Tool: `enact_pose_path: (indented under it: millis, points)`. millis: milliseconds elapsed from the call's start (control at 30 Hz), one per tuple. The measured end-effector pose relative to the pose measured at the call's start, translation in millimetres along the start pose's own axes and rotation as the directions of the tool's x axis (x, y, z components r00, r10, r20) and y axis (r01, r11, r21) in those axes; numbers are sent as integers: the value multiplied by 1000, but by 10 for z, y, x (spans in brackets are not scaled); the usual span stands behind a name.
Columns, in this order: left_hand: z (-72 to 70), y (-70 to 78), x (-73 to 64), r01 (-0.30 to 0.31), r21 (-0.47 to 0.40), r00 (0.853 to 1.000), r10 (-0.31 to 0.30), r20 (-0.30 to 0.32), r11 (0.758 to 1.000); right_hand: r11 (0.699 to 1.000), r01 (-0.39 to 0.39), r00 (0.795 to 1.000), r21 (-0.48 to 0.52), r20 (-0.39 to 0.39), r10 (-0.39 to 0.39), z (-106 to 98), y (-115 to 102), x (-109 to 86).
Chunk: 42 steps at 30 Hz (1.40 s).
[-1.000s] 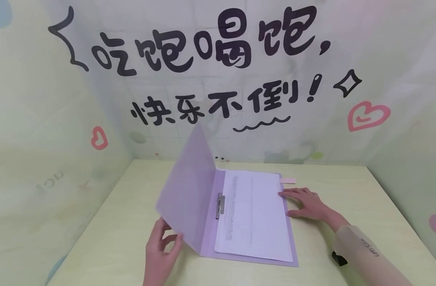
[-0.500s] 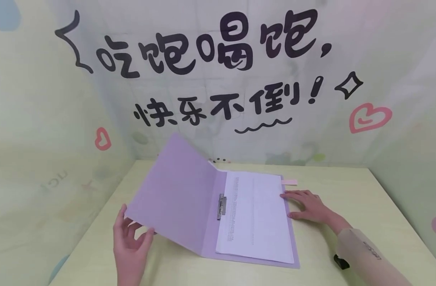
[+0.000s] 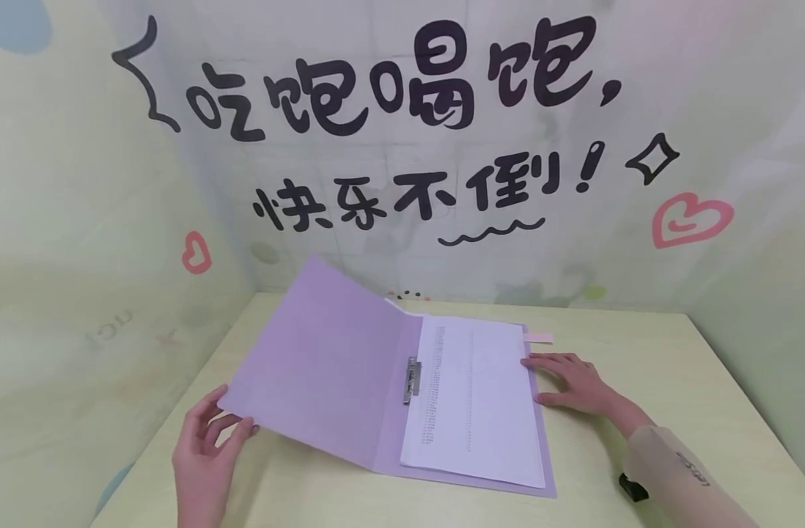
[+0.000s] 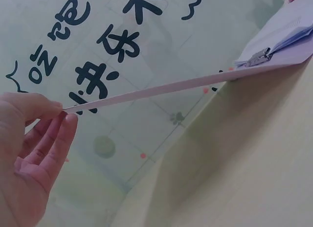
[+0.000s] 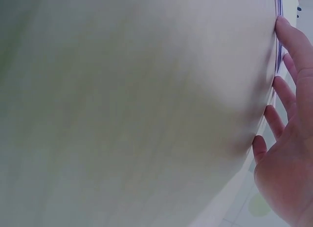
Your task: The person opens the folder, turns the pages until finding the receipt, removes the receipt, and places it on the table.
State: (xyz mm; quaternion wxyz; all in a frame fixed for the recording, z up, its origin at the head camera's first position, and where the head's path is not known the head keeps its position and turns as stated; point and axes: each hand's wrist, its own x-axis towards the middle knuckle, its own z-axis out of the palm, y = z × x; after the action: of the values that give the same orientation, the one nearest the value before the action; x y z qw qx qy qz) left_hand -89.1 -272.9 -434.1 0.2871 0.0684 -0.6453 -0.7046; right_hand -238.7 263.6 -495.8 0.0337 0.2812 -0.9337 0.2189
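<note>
A purple clip folder lies open on the table, its left cover tilted up off the surface. My left hand pinches the cover's lower outer corner between thumb and fingers; in the left wrist view that thin cover edge runs from the fingertips to the spine. White printed sheets lie on the right half, by a metal clip near the spine. At the folder's right edge, my right hand rests with spread fingers, fingertips touching the border of the sheets and folder.
A pink tab sticks out at the folder's upper right. The pale wooden table meets a printed curtain at the back and sides. A black item shows under the right forearm's sleeve.
My left hand has moved left and lowered the folder's cover from nearly upright to a shallower tilt. The right hand has stayed at the right edge.
</note>
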Motion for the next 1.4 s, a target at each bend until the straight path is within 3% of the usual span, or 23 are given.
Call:
enact_pose_path:
  millis: [100,167,267,367,600,733,800,867,1067,1233,1400]
  points:
    - [-87,-9,44,51,121,999,-50,-8,991,1000,-2,1000,7,1,2,0,-1,-9]
    - [-137,-16,65,79,223,997,-77,-18,972,1000,-3,1000,7,3,3,0,-1,-12]
    - [-195,-37,89,81,406,997,-81,-19,910,1000,-4,1000,8,5,4,-4,-3,-12]
    - [-231,-77,105,62,550,997,-71,-5,833,1000,-7,1000,6,8,7,-11,-5,-12]
    - [-343,-213,106,38,664,999,-53,2,746,1000,-9,1000,1,19,9,-22,-12,-1]
    - [-402,-265,102,35,754,997,-77,20,656,1000,-6,1000,-9,27,6,-21,3,1]
    - [-426,-290,111,56,793,993,-114,17,607,1000,-1,999,-20,32,2,-20,17,11]
    - [-445,-320,120,88,814,987,-158,5,574,1000,1,999,-27,37,0,-24,27,22]
    - [-477,-374,133,163,836,956,-293,-4,524,998,17,999,-52,37,-15,-66,19,37]
    - [-498,-396,129,154,848,939,-342,34,507,998,25,999,-66,34,-23,-73,8,56]
    - [-524,-420,164,102,869,933,-349,85,484,997,19,999,-75,38,-16,-65,7,73]
